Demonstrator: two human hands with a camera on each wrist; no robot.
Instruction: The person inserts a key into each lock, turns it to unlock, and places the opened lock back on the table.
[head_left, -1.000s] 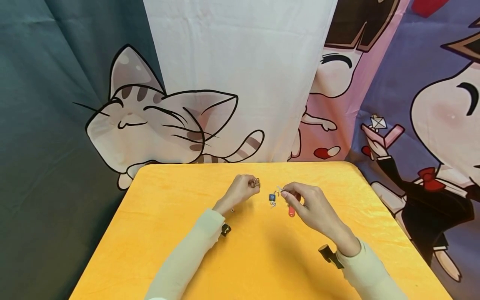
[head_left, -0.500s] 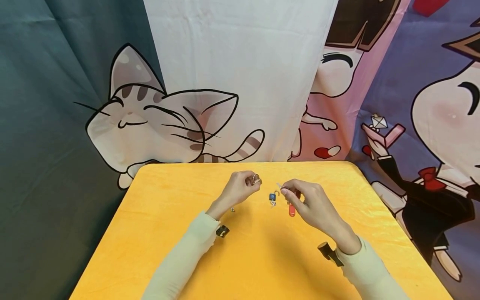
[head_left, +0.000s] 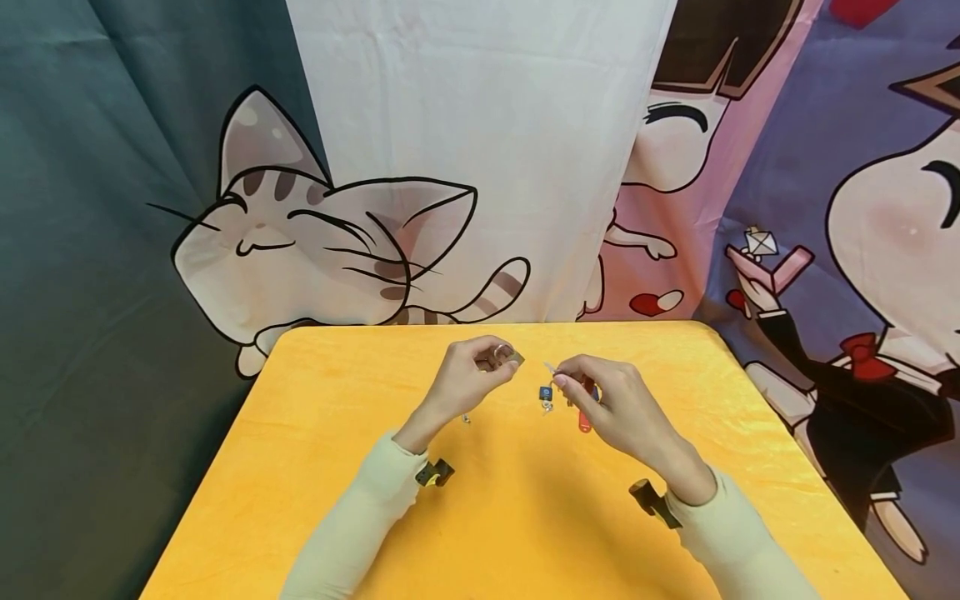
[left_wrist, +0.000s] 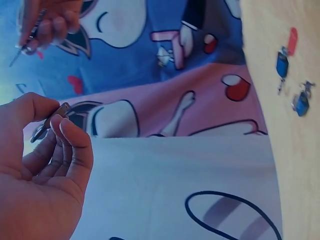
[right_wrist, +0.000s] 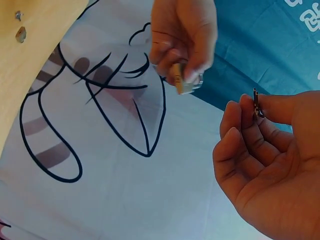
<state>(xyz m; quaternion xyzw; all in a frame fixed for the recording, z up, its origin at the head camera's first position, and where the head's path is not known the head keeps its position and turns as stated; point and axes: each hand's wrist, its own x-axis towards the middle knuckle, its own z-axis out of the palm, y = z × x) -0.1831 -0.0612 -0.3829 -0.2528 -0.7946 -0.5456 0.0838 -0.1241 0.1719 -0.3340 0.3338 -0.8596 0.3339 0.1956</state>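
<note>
My left hand grips a small brass padlock above the table, thumb and fingertips on its body. Its metal shackle shows between the fingers in the head view. Facing it, my right hand pinches a thin metal key between thumb and forefinger. The key's blade points toward the padlock, with a short gap between them. In the right wrist view the key appears edge-on. Below the hands, a blue padlock with keys attached lies on the table.
A red tag beside another blue padlock lies on the yellow table, partly behind my right hand in the head view. A small metal item lies near my left wrist. A printed curtain hangs behind the table.
My left hand has risen and shifted slightly left, turning the brass padlock. My right hand has moved a little left with the key, overlapping the blue padlock's shackle in the head view.
</note>
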